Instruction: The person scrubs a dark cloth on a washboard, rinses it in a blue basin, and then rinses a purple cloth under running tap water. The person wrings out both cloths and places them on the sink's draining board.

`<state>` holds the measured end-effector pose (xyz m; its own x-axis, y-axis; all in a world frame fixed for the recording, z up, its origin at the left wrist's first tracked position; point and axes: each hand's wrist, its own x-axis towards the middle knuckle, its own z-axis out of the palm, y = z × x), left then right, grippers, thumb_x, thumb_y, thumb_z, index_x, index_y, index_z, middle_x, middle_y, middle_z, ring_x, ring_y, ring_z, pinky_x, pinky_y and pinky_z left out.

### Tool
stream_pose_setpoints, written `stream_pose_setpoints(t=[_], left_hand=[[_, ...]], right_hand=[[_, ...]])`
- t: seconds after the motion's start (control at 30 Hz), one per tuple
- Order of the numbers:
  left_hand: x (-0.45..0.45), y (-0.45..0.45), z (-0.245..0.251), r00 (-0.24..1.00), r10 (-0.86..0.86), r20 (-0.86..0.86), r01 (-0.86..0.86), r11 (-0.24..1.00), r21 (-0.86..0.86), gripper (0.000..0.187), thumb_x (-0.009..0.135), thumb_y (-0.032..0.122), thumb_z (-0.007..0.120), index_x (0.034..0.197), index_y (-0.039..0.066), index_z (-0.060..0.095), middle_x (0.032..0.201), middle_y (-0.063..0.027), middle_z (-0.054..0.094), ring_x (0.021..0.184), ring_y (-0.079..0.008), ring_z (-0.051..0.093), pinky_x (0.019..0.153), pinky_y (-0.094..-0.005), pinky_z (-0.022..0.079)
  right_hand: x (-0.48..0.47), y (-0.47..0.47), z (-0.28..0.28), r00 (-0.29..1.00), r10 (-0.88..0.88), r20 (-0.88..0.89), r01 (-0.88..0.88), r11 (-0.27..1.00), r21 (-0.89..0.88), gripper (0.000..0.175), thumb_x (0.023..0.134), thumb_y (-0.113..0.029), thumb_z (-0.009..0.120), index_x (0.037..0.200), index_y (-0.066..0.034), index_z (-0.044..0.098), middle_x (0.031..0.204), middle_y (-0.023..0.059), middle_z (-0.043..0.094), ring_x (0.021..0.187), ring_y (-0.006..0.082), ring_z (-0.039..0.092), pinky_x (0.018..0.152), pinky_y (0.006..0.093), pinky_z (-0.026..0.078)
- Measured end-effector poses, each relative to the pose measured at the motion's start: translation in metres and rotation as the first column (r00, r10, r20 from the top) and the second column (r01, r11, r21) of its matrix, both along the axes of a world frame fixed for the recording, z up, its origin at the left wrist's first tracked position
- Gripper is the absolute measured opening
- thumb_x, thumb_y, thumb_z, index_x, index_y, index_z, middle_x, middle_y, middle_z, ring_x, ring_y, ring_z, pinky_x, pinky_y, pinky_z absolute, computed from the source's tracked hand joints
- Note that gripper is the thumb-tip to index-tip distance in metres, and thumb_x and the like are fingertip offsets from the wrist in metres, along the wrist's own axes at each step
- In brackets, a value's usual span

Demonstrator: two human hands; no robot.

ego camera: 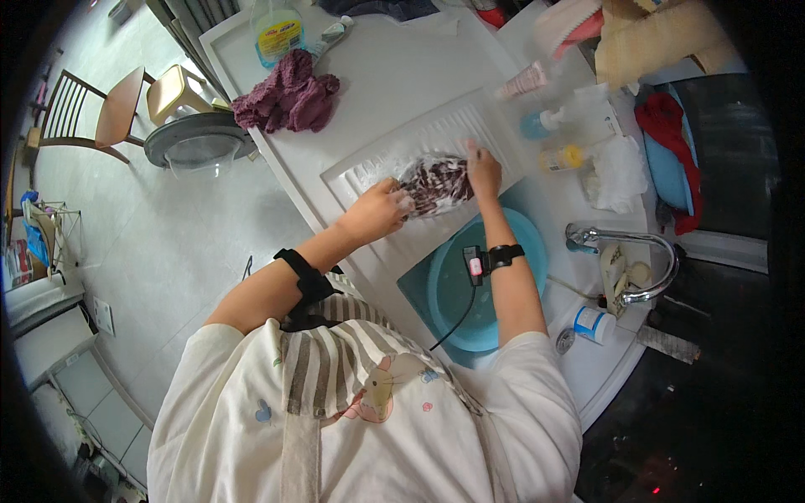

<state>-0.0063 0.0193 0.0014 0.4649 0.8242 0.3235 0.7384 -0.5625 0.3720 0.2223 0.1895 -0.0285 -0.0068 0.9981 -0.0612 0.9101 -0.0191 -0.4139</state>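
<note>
A dark maroon cloth (437,185) streaked with white suds lies bunched on the ribbed washboard (361,173) of a white laundry sink. My left hand (380,210) grips its near left end, the fingers curled over the edge. At the cloth's right end, my right hand (484,173) holds the side, its fingertips a little blurred. Foam spreads over the ridges around the cloth. Just below my right forearm, a light blue basin (440,308) with water in it sits in the sink bowl.
A plum towel (289,94) lies crumpled by a detergent bottle (277,34) at the upper left. Along the right stand a pump bottle (541,122), a yellow-capped bottle (563,158) and a chrome faucet (660,251). A white-capped tub (594,325) lies near the faucet.
</note>
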Motion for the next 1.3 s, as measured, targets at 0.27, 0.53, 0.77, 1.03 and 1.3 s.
stream_pose_setpoints(t=[0.27,0.53,0.77,1.03,1.3], left_hand=[[-0.012,0.026,0.018,0.984,0.076,0.159,0.01,0.876,-0.483,0.035,0.07,0.034,0.074,0.071,0.0,0.065,0.096,-0.0136,0.06,0.092,-0.0311,0.054,0.079,-0.0406,0.047],[0.0,0.052,0.019,0.84,0.285,0.461,0.0,0.85,-0.527,0.057,0.07,0.037,0.079,0.104,-0.004,0.061,0.099,-0.0202,0.063,0.095,-0.0293,0.061,0.083,-0.0364,0.047],[-0.03,0.058,0.041,0.667,0.405,0.625,0.219,0.695,-0.685,0.024,0.08,0.022,0.074,0.085,0.005,0.058,0.068,0.0048,0.048,0.06,-0.004,0.043,0.05,-0.022,0.034],[-0.031,0.062,0.083,0.839,0.079,0.538,0.111,0.944,-0.312,0.034,0.078,0.025,0.074,0.098,0.002,0.057,0.068,-0.0059,0.053,0.057,-0.017,0.046,0.057,-0.0305,0.04],[-0.076,0.067,0.087,0.996,0.079,0.047,-0.037,0.817,-0.575,0.047,0.075,0.032,0.075,0.106,-0.001,0.06,0.072,-0.0115,0.058,0.073,-0.0241,0.059,0.067,-0.037,0.045]], right_hand=[[0.022,-0.038,0.102,0.335,-0.19,-0.923,-0.489,0.802,-0.343,0.031,0.08,-0.014,0.067,0.106,0.0005,0.06,0.097,0.0043,0.064,0.089,0.0138,0.061,0.081,0.0276,0.049],[0.011,-0.062,0.153,0.256,0.062,-0.965,-0.514,0.854,-0.082,0.026,0.076,-0.011,0.068,0.096,0.0032,0.062,0.089,0.0048,0.063,0.082,0.013,0.06,0.074,0.026,0.048],[0.047,-0.055,0.132,0.442,0.07,-0.894,-0.417,0.899,-0.135,0.032,0.073,-0.003,0.061,0.104,0.0003,0.064,0.095,0.0045,0.064,0.084,0.0142,0.06,0.079,0.0266,0.048],[0.068,-0.057,0.105,0.531,0.032,-0.847,-0.38,0.902,-0.204,0.033,0.081,-0.008,0.06,0.112,0.0017,0.06,0.107,0.0068,0.064,0.093,0.016,0.062,0.083,0.0276,0.049],[0.069,-0.053,0.107,0.28,-0.079,-0.957,-0.312,0.935,-0.168,0.037,0.089,-0.032,0.061,0.107,0.001,0.06,0.097,0.007,0.064,0.082,0.013,0.061,0.074,0.0265,0.049]])
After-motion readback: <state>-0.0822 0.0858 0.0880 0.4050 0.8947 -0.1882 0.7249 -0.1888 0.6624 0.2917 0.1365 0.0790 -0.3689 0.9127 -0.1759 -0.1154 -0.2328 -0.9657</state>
